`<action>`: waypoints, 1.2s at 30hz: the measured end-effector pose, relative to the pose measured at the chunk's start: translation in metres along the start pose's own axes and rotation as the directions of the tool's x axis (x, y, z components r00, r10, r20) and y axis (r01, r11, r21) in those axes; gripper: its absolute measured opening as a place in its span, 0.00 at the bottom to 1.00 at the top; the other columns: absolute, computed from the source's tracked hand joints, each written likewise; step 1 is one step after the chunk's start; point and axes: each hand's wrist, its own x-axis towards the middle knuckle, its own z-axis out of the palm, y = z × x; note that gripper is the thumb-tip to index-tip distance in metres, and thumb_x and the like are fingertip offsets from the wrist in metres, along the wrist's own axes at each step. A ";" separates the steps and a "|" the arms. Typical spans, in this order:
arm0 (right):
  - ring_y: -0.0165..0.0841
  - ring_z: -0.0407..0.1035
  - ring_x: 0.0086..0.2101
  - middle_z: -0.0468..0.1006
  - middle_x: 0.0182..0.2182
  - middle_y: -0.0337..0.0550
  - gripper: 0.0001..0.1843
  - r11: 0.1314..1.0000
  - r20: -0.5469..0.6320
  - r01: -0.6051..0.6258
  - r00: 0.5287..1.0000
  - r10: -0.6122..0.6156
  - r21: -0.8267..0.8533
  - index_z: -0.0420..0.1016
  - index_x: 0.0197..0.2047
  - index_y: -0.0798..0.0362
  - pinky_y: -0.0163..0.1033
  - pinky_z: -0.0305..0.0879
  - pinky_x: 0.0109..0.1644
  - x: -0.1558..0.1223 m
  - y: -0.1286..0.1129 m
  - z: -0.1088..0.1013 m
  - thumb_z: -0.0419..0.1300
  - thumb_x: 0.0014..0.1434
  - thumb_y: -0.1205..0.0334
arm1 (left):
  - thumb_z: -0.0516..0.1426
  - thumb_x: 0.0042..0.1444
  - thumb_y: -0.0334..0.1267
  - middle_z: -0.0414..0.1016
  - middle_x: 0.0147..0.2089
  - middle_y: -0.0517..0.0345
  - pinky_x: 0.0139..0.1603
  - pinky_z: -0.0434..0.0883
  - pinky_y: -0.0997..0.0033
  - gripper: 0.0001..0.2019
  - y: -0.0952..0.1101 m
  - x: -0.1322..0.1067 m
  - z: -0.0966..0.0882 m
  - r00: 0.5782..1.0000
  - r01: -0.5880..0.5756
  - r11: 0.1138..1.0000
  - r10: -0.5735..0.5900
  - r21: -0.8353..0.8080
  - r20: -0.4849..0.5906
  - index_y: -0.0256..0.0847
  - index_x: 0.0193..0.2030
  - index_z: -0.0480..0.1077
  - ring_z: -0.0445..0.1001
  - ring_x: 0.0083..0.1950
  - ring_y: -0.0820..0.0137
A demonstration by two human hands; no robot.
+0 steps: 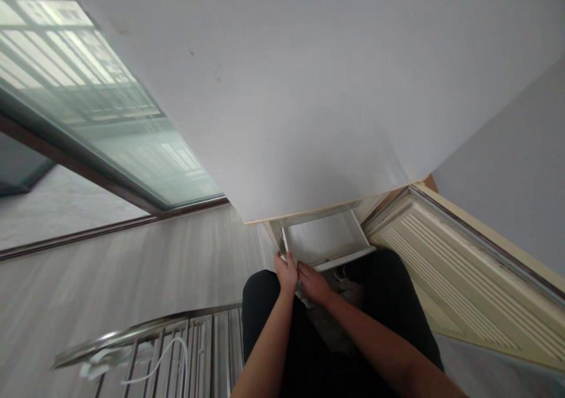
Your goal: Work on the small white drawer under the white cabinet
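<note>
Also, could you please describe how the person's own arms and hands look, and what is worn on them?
The left hand and right hand are bare, without gloves. The left forearm and right forearm show no sleeves, watch or bracelet. Small details, such as the nails, are too blurred to tell. Below, the person wears dark trousers.

"What fills your left side?"
"You have a bright glass pane (pixel 136 133) in a dark frame, beside grey streaked flooring (pixel 185 268)."
"And your right?"
"Your white tabletop (pixel 282 92) meets a grey wall (pixel 507 151) above a ribbed cream panel (pixel 459 280)."
</note>
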 end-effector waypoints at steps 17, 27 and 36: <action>0.59 0.64 0.65 0.65 0.66 0.79 0.34 0.646 -0.519 -0.758 0.589 0.619 -0.091 0.59 0.72 0.82 0.55 0.60 0.71 -0.010 0.167 -0.091 0.44 0.69 0.67 | 0.53 0.58 0.25 0.69 0.71 0.27 0.74 0.65 0.59 0.35 -0.012 -0.002 0.013 0.978 0.023 0.997 -0.038 0.074 0.207 0.22 0.74 0.56 0.68 0.74 0.54; 0.52 0.74 0.57 0.71 0.61 0.77 0.35 0.676 -0.271 -0.734 0.664 0.697 -0.060 0.57 0.73 0.77 0.48 0.70 0.59 0.007 0.196 -0.116 0.50 0.64 0.74 | 0.53 0.54 0.23 0.72 0.68 0.26 0.67 0.72 0.55 0.40 -0.015 -0.003 0.012 0.971 0.052 0.992 -0.076 0.112 0.228 0.23 0.76 0.54 0.73 0.70 0.50; 0.50 0.73 0.57 0.77 0.54 0.70 0.31 0.701 -0.580 -0.593 0.431 0.691 0.395 0.72 0.62 0.71 0.51 0.67 0.66 -0.033 0.182 -0.098 0.47 0.60 0.69 | 0.56 0.60 0.28 0.67 0.72 0.28 0.71 0.69 0.57 0.37 -0.007 -0.006 0.009 0.969 0.027 0.984 -0.069 0.176 0.237 0.26 0.76 0.54 0.70 0.72 0.50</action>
